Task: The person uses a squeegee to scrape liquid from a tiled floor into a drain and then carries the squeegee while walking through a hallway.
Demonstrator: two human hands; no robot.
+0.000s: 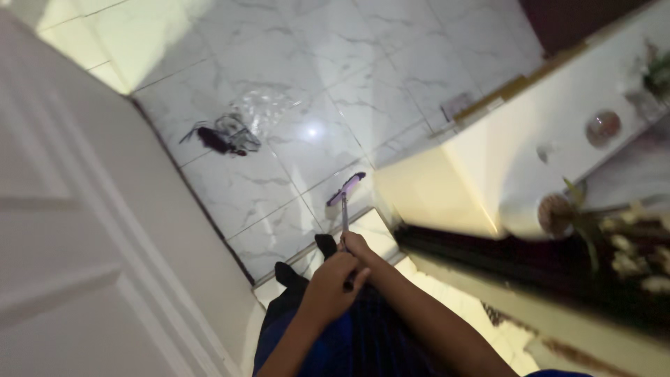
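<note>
- Glossy white marble-look floor (293, 63), wet sheen near a dark tangle of debris (222, 138); likely slick underfoot.
- White door (63, 230) at the left, pale counter (530, 146) at the right.
- Long-handled mop (345, 199), purple head down on the tiles, thin metal shaft rising to the hands; probably light and stiff, best gripped high on the shaft with hands stacked.
- Left hand (329, 286) clenched around the shaft's top.
- Right hand (356, 246) closed just ahead of it.

Left hand (328, 287) fingers wrap the mop handle (345, 215), hiding its upper end. Right hand (356, 246) fingertips hidden behind the handle. Dark tangled object (222, 138) on tile well beyond fingers: too blurred to identify. Plant (614, 237) on the right: blurred.
</note>
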